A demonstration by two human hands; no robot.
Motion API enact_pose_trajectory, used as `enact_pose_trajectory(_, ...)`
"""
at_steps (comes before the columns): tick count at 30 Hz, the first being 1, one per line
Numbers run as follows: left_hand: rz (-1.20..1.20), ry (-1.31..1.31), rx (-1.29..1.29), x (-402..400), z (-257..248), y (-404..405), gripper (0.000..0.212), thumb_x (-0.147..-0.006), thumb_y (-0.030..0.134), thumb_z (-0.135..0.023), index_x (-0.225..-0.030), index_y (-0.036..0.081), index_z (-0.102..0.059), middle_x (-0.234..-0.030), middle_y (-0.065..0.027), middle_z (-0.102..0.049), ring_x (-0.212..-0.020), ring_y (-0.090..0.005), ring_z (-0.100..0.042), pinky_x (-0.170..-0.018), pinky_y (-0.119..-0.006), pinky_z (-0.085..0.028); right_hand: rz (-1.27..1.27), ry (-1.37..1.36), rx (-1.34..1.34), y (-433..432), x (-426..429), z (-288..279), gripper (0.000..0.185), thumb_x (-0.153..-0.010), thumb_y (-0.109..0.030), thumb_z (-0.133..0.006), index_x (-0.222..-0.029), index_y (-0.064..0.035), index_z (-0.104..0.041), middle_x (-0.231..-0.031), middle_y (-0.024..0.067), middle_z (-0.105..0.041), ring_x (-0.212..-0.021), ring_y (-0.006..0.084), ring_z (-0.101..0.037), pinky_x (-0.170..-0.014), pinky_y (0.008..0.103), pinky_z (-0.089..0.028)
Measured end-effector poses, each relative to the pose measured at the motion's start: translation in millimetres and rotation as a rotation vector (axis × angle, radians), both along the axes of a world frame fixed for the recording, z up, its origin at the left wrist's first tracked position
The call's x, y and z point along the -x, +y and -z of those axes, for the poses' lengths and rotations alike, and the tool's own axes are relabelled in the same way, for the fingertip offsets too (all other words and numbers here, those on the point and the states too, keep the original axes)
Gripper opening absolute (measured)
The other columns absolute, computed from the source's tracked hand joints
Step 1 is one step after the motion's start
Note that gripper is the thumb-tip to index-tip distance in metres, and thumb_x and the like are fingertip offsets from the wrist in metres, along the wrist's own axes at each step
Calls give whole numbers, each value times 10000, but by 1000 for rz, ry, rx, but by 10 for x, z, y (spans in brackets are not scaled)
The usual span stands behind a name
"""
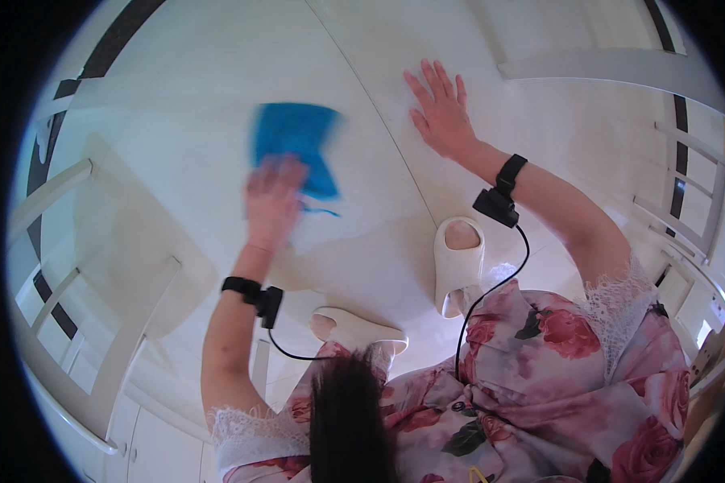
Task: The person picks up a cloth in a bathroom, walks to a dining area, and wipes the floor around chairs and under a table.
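My left hand (276, 196) is on the near edge of a blue cloth (293, 133) and holds it against the pale tiled floor (362, 175). Motion blur softens both the hand and the cloth, and the grip of the fingertips is hard to make out. From the cloth's near side a thin blue loop or strand sticks out. To the right, across a tile joint, my right hand (444, 118) rests palm down on the floor with its fingers spread, holding nothing.
White slippers (459, 265) are on my feet close below my hands. White chair legs (121, 356) rise at the left, with more white furniture (604, 66) at the right. A black cable (489, 296) hangs from a wrist-strapped device (496, 206). Dark hair (350, 416) hangs into view.
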State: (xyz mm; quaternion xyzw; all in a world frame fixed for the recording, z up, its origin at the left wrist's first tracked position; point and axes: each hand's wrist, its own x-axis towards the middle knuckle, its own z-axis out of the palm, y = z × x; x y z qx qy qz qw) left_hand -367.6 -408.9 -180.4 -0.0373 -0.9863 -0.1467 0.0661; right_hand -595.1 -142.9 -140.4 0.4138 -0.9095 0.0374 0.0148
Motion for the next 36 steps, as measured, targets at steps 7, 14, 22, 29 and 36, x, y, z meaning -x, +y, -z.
enact_pose_trajectory(7, -671, 56, 133, -224, 95, -212, 512, -913, 259, -518, -1400, 124, -437, -1503, -93, -337, -1324, -404, -320, -1065, -511, -267, 152, 169, 97, 48, 282, 30, 568, -911, -283, -468, -1443, -159, -310, -1518, 180, -208, -1414, 352, -182, -1104, 625, -102)
enact_pose_trajectory(14, -11, 125, -16, 475, -189, 637, 546, -855, 327, -605, -1376, 227, -475, -1499, -6, -354, -1373, -343, -287, -1086, -584, -159, 155, 203, 147, -142, 359, -154, 559, -879, -270, -485, -1412, -145, -379, -1505, 190, -243, -1410, 348, -194, -1112, 610, -88)
enact_pose_trajectory(22, -42, 136, -62, 258, 17, 571, 586, -794, 352, -650, -1355, 303, -490, -1495, 59, -350, -1380, -276, -289, -1100, -587, -140, 132, 200, 169, -342, -179, 84, 591, -853, -256, -504, -1416, -136, -376, -1514, 184, -235, -1421, 353, -172, -1125, 583, -64)
enact_pose_trajectory(29, -341, 117, -56, -634, 156, 391, 609, -810, 273, -656, -1384, 295, -455, -1508, 44, -333, -1404, -286, -260, -1105, -615, -131, 117, 210, 206, -382, -764, 195, 603, -837, -230, -503, -1415, -125, -369, -1505, 195, -241, -1422, 366, -147, -1121, 584, -65)
enact_pose_trajectory(36, -1055, 113, -42, -1821, 743, 477, 509, -919, 308, -475, -1419, 230, -423, -1534, -36, -292, -1380, -427, -236, -1039, -664, -221, 80, 230, 185, -169, -1386, 397, 602, -832, -208, -507, -1407, -96, -369, -1493, 219, -244, -1415, 383, -150, -1114, 595, -67)
